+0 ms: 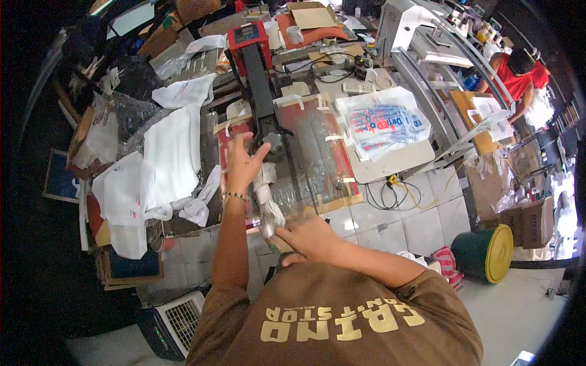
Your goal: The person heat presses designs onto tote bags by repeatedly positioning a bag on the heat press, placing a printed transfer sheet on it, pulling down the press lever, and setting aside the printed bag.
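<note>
My left hand (245,160), with a bracelet at the wrist, has its fingers apart beside the dark knob (273,143) of a black-armed machine with a red head (248,38). Close to my body, my right hand (308,239) is closed at the near end of a handle wrapped in white and clear plastic (267,204); the fingers are slightly blurred. Under the arm lies a red-edged, taped screen frame (342,152). White fabric pieces (173,146) lie to the left. Printed white bags (381,119) are stacked on the board at the right.
A grey metal press frame (415,61) stands at the back right, near a person in red (516,76). Black cables (390,194) hang by the board. On the floor are a green bin with a yellow lid (499,253) and a grilled appliance (182,320).
</note>
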The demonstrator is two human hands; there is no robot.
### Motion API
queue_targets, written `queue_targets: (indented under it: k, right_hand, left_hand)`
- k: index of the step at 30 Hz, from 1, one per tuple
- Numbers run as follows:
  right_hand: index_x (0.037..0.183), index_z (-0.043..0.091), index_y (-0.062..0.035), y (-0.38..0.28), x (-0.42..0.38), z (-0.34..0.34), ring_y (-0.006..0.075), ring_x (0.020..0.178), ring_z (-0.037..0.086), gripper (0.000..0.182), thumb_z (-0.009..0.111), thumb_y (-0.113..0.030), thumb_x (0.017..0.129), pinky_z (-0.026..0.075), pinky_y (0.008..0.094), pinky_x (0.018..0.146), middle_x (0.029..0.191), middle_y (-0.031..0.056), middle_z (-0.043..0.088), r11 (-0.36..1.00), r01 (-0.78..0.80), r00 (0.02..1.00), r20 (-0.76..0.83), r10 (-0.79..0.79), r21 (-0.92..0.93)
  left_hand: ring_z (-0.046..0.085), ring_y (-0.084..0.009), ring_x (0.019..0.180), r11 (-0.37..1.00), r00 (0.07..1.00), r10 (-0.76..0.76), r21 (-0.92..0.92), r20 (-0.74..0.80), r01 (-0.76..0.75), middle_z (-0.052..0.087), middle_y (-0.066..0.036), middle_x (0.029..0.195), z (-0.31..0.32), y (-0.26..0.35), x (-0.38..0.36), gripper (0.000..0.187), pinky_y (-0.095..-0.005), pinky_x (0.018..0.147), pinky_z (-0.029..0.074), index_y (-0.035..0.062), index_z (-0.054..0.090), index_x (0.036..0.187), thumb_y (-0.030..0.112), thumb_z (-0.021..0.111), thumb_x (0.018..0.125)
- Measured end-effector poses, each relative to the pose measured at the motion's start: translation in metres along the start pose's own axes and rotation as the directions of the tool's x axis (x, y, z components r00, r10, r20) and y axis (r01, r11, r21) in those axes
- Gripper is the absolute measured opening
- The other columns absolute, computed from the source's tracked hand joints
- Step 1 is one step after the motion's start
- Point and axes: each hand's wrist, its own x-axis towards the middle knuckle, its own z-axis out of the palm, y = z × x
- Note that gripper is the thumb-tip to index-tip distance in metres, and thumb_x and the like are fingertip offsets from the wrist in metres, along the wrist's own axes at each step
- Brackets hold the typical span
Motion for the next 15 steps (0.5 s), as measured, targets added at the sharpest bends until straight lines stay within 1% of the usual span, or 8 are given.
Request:
queue_targets:
  k: [2,4,5,9,11,12,14,15]
  right_hand:
    - [0.101,0.058,-0.0065,-0.006,0.004,-0.010,0.0322,0.068,0.065,0.055,0.067,-0.056,0.079,0.048,0.0428,0.058,0.068,0.0116,0.060,0.995,-0.090,0.988,0.133,0.084,0.042]
    - [0.102,0.058,-0.0062,-0.007,0.007,-0.014,0.0331,0.067,0.066,0.056,0.067,-0.056,0.079,0.049,0.0440,0.057,0.069,0.0124,0.062,0.980,-0.186,0.950,0.268,0.159,0.078]
    - [0.104,0.058,-0.0058,-0.006,0.009,-0.014,0.0336,0.066,0.066,0.056,0.067,-0.055,0.080,0.049,0.0446,0.055,0.070,0.0127,0.063,0.979,-0.191,0.937,0.309,0.161,0.069]
    - [0.109,0.060,-0.0052,-0.006,0.012,-0.025,0.0335,0.066,0.067,0.056,0.067,-0.053,0.082,0.051,0.0448,0.055,0.072,0.0135,0.065,0.977,-0.205,0.893,0.420,0.162,0.059]
    - [0.110,0.061,-0.0052,-0.025,0.037,-0.094,0.0330,0.066,0.067,0.053,0.067,-0.050,0.082,0.051,0.0445,0.055,0.074,0.0133,0.066,0.979,-0.196,0.902,0.403,0.156,0.059]
    - [0.110,0.062,-0.0052,-0.034,0.049,-0.133,0.0324,0.066,0.067,0.051,0.067,-0.047,0.082,0.051,0.0442,0.055,0.075,0.0131,0.066,0.981,-0.184,0.904,0.404,0.144,0.063]
    - [0.107,0.062,-0.0042,-0.033,0.068,-0.183,0.0309,0.066,0.067,0.048,0.066,-0.045,0.082,0.051,0.0435,0.055,0.075,0.0122,0.065,0.998,-0.058,0.961,0.272,0.049,0.023]
    - [0.102,0.064,-0.0067,-0.039,0.084,-0.223,0.0286,0.066,0.066,0.041,0.067,-0.041,0.081,0.050,0.0430,0.055,0.075,0.0094,0.063,0.997,0.053,0.998,0.043,-0.051,-0.047]
  left_hand:
    - [0.058,-0.0259,0.091,0.995,0.989,-0.075,-0.050,0.125,0.082,0.060,-0.015,0.103,0.014,-0.015,0.005,0.059,-0.0351,0.077,0.048,0.0013,0.054,0.118,0.032,0.083,0.077]
    - [0.057,-0.0214,0.092,0.777,0.874,-0.383,-0.408,0.300,0.480,0.059,-0.013,0.101,0.021,-0.004,-0.001,0.063,-0.0335,0.079,0.048,0.0005,0.046,0.119,0.029,0.083,0.077]
    - [0.056,-0.0183,0.094,0.701,0.810,-0.461,-0.410,0.363,0.583,0.057,-0.011,0.102,0.016,0.005,0.003,0.066,-0.0321,0.081,0.047,0.0019,0.040,0.120,0.024,0.084,0.076]
    - [0.056,-0.0174,0.091,0.583,0.791,-0.457,-0.535,0.406,0.611,0.057,-0.009,0.102,0.015,-0.001,0.005,0.060,-0.0317,0.081,0.047,0.0015,0.045,0.116,0.021,0.084,0.075]
    - [0.057,-0.0166,0.087,0.898,0.907,-0.327,-0.211,0.264,0.386,0.058,-0.008,0.099,0.004,-0.006,0.026,0.053,-0.0318,0.079,0.047,0.0016,0.049,0.110,0.020,0.084,0.075]
    - [0.058,-0.0186,0.088,0.838,0.894,-0.312,-0.350,0.323,0.419,0.059,-0.010,0.100,-0.006,-0.004,0.044,0.048,-0.0329,0.081,0.048,0.0024,0.052,0.107,0.023,0.082,0.076]
    - [0.060,-0.0203,0.087,0.613,0.742,-0.379,-0.450,0.553,0.649,0.060,-0.012,0.102,-0.060,0.057,0.072,0.045,-0.0318,0.079,0.049,0.0045,0.053,0.109,0.032,0.077,0.082]
    - [0.061,-0.0193,0.085,0.478,0.743,-0.021,-0.646,0.669,0.595,0.061,-0.012,0.103,-0.104,0.067,0.084,0.043,-0.0307,0.077,0.050,0.0055,0.053,0.113,0.034,0.071,0.087]
